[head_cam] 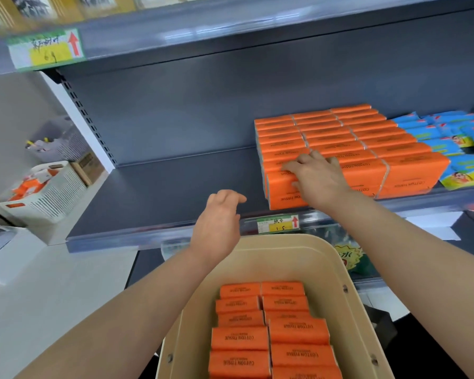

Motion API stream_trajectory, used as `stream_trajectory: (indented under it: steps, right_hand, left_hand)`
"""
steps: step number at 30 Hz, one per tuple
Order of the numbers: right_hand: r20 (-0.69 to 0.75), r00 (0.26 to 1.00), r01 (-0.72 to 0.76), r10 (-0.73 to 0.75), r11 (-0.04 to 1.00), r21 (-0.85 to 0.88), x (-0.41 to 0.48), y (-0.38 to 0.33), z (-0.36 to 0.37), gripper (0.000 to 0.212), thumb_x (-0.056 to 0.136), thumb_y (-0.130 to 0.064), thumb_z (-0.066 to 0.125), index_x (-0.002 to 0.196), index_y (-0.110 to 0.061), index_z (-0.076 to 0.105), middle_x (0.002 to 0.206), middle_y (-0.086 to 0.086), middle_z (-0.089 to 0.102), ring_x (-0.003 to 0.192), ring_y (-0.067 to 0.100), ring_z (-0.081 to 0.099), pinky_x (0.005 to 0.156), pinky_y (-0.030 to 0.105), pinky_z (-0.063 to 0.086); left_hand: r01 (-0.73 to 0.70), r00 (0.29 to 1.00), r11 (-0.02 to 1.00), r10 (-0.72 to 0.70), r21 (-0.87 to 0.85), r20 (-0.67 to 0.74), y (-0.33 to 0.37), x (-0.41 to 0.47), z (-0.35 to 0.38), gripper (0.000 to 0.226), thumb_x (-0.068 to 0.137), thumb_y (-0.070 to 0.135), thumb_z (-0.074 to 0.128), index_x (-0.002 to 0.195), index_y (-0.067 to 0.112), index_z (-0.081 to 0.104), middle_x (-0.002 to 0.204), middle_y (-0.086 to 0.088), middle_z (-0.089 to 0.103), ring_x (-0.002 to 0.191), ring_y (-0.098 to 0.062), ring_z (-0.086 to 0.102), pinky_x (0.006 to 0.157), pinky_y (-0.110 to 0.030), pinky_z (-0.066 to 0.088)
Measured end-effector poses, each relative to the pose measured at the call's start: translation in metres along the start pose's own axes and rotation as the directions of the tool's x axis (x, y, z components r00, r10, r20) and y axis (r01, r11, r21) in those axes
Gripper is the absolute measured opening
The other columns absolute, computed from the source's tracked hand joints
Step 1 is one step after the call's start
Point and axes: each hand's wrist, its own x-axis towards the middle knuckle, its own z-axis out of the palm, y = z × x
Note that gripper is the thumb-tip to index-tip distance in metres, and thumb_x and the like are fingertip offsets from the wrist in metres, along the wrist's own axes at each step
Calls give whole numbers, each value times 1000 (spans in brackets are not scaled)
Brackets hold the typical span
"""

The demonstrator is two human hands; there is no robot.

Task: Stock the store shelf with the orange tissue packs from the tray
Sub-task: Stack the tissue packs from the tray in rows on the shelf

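Note:
Several orange tissue packs [350,138] stand in rows on the right half of the grey shelf [159,192]. My right hand [316,177] rests with spread fingers on the front left packs of that block, thumb against the pack's front face. My left hand [216,222] hovers over the shelf's front edge, fingers loosely curled, holding nothing. Below, a beige tray [337,269] holds two columns of orange tissue packs [271,332].
Blue and yellow packets [454,143] lie to the right of the orange block. The left part of the shelf is bare. A white basket [52,195] with orange items stands on the floor at the left. Price tags [278,224] hang on the shelf rail.

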Motion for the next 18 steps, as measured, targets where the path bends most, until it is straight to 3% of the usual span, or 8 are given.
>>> stream_trajectory:
  steps: [7, 12, 15, 18]
  right_hand:
    - [-24, 1000, 17, -15, 997, 75, -5, 0, 11, 53, 89, 1, 53, 138, -19, 45, 128, 15, 46, 120, 34, 41, 96, 44, 41]
    - [-58, 998, 10, -5, 996, 83, -13, -2, 11, 58, 88, 1, 55, 141, -16, 39, 131, 15, 41, 123, 33, 38, 103, 44, 37]
    - [-141, 989, 48, -45, 999, 18, -22, -6, 11, 61, 80, 4, 62, 136, -15, 46, 132, 14, 45, 122, 35, 41, 106, 47, 32]
    - [-163, 980, 116, -117, 993, -17, -41, -13, 17, 60, 70, 8, 68, 125, -13, 56, 125, 14, 52, 113, 35, 49, 100, 48, 36]
  left_hand:
    - [12, 1000, 1000, -12, -11, 29, -5, -7, 5, 39, 93, 3, 48, 128, 18, 51, 134, 4, 46, 121, -14, 41, 87, -27, 47]
    - [-9, 999, 1000, 9, 9, 33, -6, -15, 8, 38, 93, 2, 48, 128, 18, 50, 133, 4, 47, 120, -14, 41, 85, -23, 44]
    - [-33, 998, 999, 31, 35, 45, -10, -24, 10, 41, 91, -1, 47, 126, 19, 51, 131, 6, 47, 115, -14, 42, 78, -19, 41]
    - [-35, 996, 998, 30, 58, 85, -17, -38, 15, 44, 89, -3, 47, 127, 20, 51, 130, 6, 48, 114, -13, 42, 81, -22, 44]
